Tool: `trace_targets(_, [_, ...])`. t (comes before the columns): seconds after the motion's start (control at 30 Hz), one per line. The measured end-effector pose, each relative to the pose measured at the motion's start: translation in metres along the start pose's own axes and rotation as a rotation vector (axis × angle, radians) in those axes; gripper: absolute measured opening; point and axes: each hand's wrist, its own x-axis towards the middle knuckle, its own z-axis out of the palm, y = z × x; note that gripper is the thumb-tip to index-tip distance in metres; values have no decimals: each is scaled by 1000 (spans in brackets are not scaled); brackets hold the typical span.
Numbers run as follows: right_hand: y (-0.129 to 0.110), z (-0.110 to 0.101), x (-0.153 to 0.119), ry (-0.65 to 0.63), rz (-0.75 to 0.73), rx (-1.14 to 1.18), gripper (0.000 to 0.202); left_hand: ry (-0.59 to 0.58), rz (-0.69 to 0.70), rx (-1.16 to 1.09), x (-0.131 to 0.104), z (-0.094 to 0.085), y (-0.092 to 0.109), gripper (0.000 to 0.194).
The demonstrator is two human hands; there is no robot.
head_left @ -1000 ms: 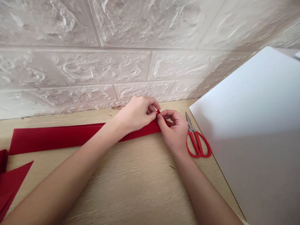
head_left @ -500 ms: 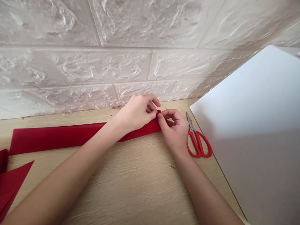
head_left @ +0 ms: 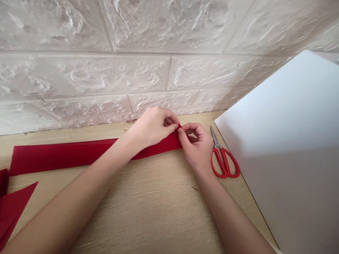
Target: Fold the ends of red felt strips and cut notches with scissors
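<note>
A long red strip (head_left: 63, 155), which looks like fabric or ribbon, lies across the wooden table. Its right end is bunched between my two hands. My left hand (head_left: 156, 127) pinches the top edge there with thumb and forefinger. Close against it, my right hand (head_left: 197, 144) pinches the same end between thumb and fingers. The fingertips of both hands almost meet, and they hide most of the gathered part. My left forearm crosses over the middle of the strip.
Red-handled scissors (head_left: 225, 162) lie just right of my right hand, blades pointing away. A large white panel (head_left: 286, 148) rises at the right. More red pieces (head_left: 16, 208) lie at the lower left. A white brick-patterned wall (head_left: 148, 74) borders the table's (head_left: 153, 208) back.
My left fingers have closed in on the gathered end, the forefinger coming down to the thumb. The strip's left end has shifted very slightly left. My right hand stays in place.
</note>
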Motion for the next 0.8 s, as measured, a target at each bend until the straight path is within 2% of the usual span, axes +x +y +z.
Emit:
trace_targets(0.3, [-1, 0, 1, 11, -5, 17, 13, -34, -47, -48, -1, -2, 1, 16])
trace_targets(0.53, [1, -1, -1, -13, -125, -22, 8, -106, -123, -111, 2, -7, -1, 15])
trace_targets(0.8, [4, -1, -2, -21, -132, -4, 7, -131, -140, -101, 1, -10, 0, 15])
